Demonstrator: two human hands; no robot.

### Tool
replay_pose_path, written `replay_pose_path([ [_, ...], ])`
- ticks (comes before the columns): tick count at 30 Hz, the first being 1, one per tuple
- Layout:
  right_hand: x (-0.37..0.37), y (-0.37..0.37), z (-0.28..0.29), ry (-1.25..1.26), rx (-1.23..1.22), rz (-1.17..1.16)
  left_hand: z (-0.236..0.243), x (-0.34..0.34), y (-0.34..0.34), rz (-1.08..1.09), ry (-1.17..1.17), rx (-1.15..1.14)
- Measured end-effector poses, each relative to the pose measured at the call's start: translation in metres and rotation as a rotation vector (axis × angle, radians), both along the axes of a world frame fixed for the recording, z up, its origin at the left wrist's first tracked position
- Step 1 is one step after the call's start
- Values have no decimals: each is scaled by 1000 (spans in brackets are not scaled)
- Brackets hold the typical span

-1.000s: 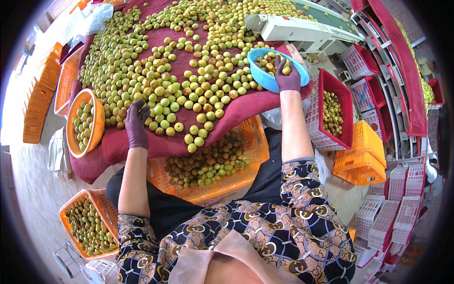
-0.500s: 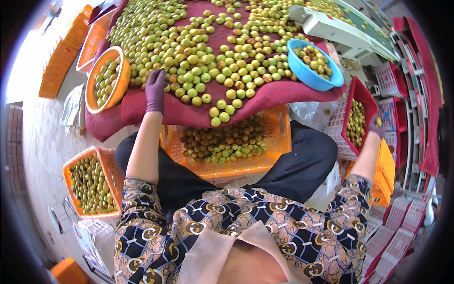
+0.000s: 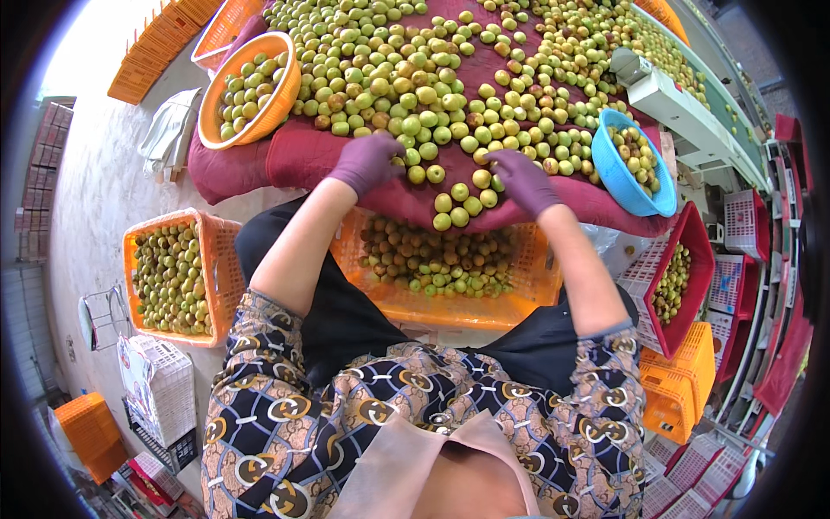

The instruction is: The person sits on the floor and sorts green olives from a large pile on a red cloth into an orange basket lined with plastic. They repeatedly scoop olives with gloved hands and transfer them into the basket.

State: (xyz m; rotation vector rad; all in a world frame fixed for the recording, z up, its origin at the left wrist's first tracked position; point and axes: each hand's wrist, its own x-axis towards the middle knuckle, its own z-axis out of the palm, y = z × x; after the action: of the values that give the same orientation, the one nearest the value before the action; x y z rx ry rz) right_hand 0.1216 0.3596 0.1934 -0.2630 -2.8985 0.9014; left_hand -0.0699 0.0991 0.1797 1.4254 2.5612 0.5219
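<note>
Small round fruit, jujube-like, green to reddish brown, lies loose over a padded dark-red cloth [image 3: 298,160]. My left hand [image 3: 367,164], in a purple glove, is at the near edge of the pile. Its fingers curl toward the fruit; their tips are partly hidden. My right hand [image 3: 526,182], also gloved, reaches in from the other side. Its fingers are apart beside a green fruit [image 3: 497,183], with nothing visibly held. Between the hands a few fruits [image 3: 458,214] sit at the cloth's front edge. Below, between my legs, an orange crate [image 3: 432,304] holds browner fruit.
An orange basin [image 3: 290,91] of fruit stands at the left, a blue basin [image 3: 609,169] at the right. A fruit-filled orange crate [image 3: 223,277] is by my left side. A red-lined crate [image 3: 696,290] stands right, near stacked orange crates [image 3: 679,381]. A white machine [image 3: 683,108] lies beyond.
My right hand has come from the red-lined crate, where it held a fruit, back to the cloth. My left hand has moved right along the cloth's edge. The view has shifted.
</note>
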Motion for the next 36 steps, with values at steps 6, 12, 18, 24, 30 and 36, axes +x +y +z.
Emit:
replay_pose_path([
  [6,-17,-29,-46,-66,286,61,-38,22,11,-236,167,-35],
  [12,-70,-26,0,138,159,-121,-6,47,15,-213,-197,-152],
  [18,-121,-8,-42,-230,577,-31,10,34,12,-222,-230,-196],
  [24,-57,5,-35,-162,-75,-142,-3,24,5,-349,-289,-74],
  [30,31,168,23,378,-1579,-509,8,-8,4,83,-130,89],
  [36,86,220,49,1035,-1833,-760,-26,-41,5,152,285,-78],
])
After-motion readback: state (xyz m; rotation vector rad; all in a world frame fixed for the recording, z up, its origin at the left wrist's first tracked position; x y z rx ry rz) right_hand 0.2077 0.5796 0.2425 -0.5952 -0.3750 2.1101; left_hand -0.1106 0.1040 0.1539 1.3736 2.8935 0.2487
